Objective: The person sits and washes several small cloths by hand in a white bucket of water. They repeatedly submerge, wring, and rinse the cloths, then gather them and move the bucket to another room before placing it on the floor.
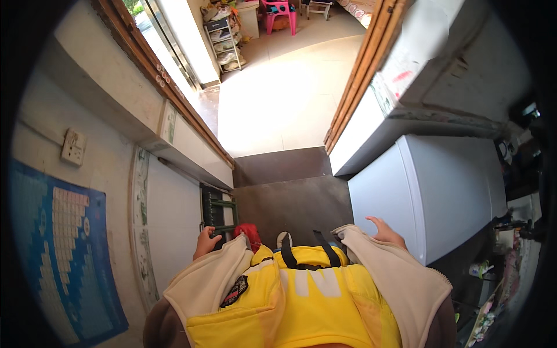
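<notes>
My left hand [206,242] is beside the open front of my jacket, near a dark green metal frame [225,209] against the left wall; its fingers are curled apart and hold nothing that I can see. On the other side, my right hand [385,232] is spread beside the jacket, close to a pale refrigerator or freezer [383,195]. Between them is my yellow top [322,304], with a white letter on it. Below the top lies a yellow piece with black straps [311,256]. A red bag or cloth [248,232] is next to my left hand.
Ahead, a dark step [283,167] leads through a wood-framed doorway to a sunlit tiled floor [278,104]. A shoe rack [226,45] and a pink plastic chair [280,15] stand beyond. Cluttered shelves [491,278] line the right; a blue poster [69,256] hangs left.
</notes>
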A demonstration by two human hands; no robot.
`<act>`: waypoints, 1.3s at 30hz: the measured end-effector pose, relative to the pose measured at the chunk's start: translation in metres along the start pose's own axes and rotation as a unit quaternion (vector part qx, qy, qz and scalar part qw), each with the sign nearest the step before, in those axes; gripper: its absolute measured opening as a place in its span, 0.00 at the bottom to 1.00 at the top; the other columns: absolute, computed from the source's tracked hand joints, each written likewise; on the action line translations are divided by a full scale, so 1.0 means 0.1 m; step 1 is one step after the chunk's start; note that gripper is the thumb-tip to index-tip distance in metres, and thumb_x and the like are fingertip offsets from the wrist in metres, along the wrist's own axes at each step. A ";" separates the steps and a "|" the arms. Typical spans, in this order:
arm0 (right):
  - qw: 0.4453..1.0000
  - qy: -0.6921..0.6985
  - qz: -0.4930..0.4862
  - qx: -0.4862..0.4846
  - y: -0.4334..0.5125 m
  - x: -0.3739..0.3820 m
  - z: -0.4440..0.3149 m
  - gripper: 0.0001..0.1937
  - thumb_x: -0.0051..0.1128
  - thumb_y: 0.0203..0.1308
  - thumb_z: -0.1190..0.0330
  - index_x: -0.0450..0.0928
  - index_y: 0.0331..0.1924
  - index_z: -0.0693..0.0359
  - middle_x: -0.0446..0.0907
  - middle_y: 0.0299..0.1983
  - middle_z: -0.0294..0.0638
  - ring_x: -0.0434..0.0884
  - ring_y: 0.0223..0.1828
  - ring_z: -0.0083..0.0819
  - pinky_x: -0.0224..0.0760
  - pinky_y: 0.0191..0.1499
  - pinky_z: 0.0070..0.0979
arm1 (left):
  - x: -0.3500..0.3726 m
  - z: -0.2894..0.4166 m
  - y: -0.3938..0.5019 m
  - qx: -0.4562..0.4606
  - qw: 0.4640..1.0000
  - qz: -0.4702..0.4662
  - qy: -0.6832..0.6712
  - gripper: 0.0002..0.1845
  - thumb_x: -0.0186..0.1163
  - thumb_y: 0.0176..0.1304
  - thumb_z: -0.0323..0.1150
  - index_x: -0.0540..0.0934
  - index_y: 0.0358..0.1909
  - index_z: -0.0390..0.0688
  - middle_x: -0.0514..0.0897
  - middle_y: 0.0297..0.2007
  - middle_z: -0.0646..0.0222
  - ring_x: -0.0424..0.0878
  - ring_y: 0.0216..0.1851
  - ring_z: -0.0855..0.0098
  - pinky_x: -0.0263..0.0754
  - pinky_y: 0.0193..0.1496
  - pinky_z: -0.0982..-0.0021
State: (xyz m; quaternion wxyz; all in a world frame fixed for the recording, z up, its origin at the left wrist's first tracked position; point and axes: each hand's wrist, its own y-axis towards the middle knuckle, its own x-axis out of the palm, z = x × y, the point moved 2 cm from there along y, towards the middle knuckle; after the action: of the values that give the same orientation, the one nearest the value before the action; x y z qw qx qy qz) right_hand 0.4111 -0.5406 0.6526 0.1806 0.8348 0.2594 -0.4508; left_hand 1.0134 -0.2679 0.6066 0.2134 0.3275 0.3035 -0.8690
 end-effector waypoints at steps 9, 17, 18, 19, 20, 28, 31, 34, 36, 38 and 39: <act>0.909 -0.069 -0.411 -0.025 3.24 -0.85 -1.21 0.22 0.64 0.55 0.67 0.75 0.55 0.60 0.80 0.44 0.41 0.78 0.49 0.29 0.70 0.54 0.32 | -0.17 0.29 1.52 -0.044 0.993 -0.102 0.045 0.22 0.63 0.56 0.33 0.75 0.52 0.38 0.82 0.45 0.57 0.80 0.46 0.64 0.74 0.50 0.65; 0.901 0.316 -0.244 0.170 5.92 -0.27 -0.64 0.26 0.55 0.61 0.53 0.69 0.60 0.58 0.80 0.46 0.48 0.79 0.46 0.35 0.71 0.53 0.37 | -0.33 0.92 2.64 -0.098 0.993 -0.044 -0.055 0.18 0.63 0.58 0.39 0.80 0.42 0.34 0.85 0.33 0.61 0.82 0.35 0.73 0.75 0.43 0.68; 0.904 0.248 -0.331 0.111 6.18 -0.16 -0.58 0.29 0.55 0.61 0.51 0.66 0.62 0.56 0.77 0.50 0.47 0.77 0.50 0.36 0.69 0.55 0.37 | -0.35 1.01 2.72 -0.063 0.994 -0.052 -0.073 0.17 0.63 0.58 0.40 0.81 0.41 0.35 0.85 0.31 0.62 0.82 0.34 0.73 0.76 0.40 0.68; 0.893 0.165 -0.413 0.076 6.42 -0.05 -0.54 0.31 0.54 0.60 0.50 0.62 0.64 0.54 0.74 0.54 0.45 0.76 0.53 0.37 0.68 0.57 0.36 | -0.41 1.11 2.89 -0.060 0.993 -0.055 -0.088 0.17 0.63 0.58 0.39 0.81 0.41 0.35 0.85 0.31 0.61 0.81 0.34 0.73 0.76 0.40 0.69; 0.868 0.070 -0.489 0.049 6.64 0.01 -0.50 0.33 0.54 0.60 0.48 0.59 0.67 0.51 0.71 0.59 0.44 0.74 0.57 0.38 0.67 0.59 0.36 | -0.38 1.20 2.95 -0.065 0.990 -0.058 -0.114 0.17 0.63 0.59 0.39 0.81 0.41 0.35 0.85 0.31 0.61 0.81 0.34 0.73 0.76 0.39 0.69; 0.905 -0.134 -0.403 -0.013 8.21 0.23 0.16 0.29 0.55 0.61 0.52 0.66 0.61 0.62 0.77 0.53 0.52 0.78 0.53 0.43 0.70 0.54 0.36 | -0.11 1.89 4.28 -0.103 0.976 -0.096 -0.169 0.18 0.64 0.60 0.40 0.82 0.41 0.35 0.85 0.32 0.60 0.81 0.34 0.73 0.76 0.39 0.70; 0.882 -0.038 -0.470 0.021 8.77 0.33 0.61 0.27 0.56 0.60 0.54 0.70 0.58 0.62 0.78 0.51 0.53 0.80 0.49 0.44 0.71 0.52 0.36 | -0.21 2.07 5.07 -0.022 0.979 -0.133 -0.153 0.18 0.64 0.60 0.41 0.82 0.41 0.35 0.85 0.32 0.59 0.82 0.34 0.73 0.76 0.39 0.70; 0.904 0.255 -0.315 0.137 8.96 0.23 1.12 0.25 0.59 0.57 0.56 0.73 0.55 0.61 0.79 0.48 0.51 0.81 0.46 0.42 0.72 0.50 0.34 | -0.34 2.38 6.03 -0.119 0.982 -0.096 -0.110 0.17 0.64 0.58 0.41 0.83 0.40 0.35 0.85 0.33 0.57 0.83 0.35 0.69 0.77 0.40 0.68; 0.941 0.040 -0.296 0.157 9.08 0.07 1.54 0.24 0.61 0.55 0.58 0.74 0.54 0.60 0.80 0.47 0.48 0.80 0.47 0.41 0.70 0.52 0.34 | -0.49 2.80 6.71 -0.096 0.988 -0.086 -0.087 0.17 0.63 0.57 0.39 0.81 0.41 0.35 0.85 0.34 0.58 0.83 0.35 0.68 0.77 0.40 0.68; 0.893 -0.197 -0.372 0.160 9.12 -0.11 1.96 0.24 0.63 0.52 0.59 0.75 0.53 0.61 0.82 0.42 0.46 0.81 0.43 0.37 0.73 0.48 0.31 | -0.65 3.42 7.44 -0.038 0.990 -0.102 -0.093 0.17 0.63 0.58 0.39 0.81 0.43 0.36 0.85 0.35 0.58 0.82 0.36 0.68 0.77 0.41 0.68; 0.909 -0.103 -0.353 0.198 9.16 -0.18 2.14 0.24 0.63 0.52 0.59 0.76 0.51 0.62 0.82 0.42 0.46 0.81 0.43 0.37 0.73 0.46 0.30 | -0.74 3.76 7.77 -0.022 0.989 -0.117 -0.086 0.17 0.63 0.59 0.38 0.80 0.45 0.37 0.85 0.36 0.58 0.82 0.38 0.69 0.77 0.42 0.69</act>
State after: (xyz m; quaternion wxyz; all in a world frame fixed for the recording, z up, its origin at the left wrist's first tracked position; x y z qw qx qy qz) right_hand 0.8076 -1.3933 0.6167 -0.1338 0.6563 0.4230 -0.6103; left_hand 1.3420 -1.0692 0.5828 0.1425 0.2086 0.3398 -0.9059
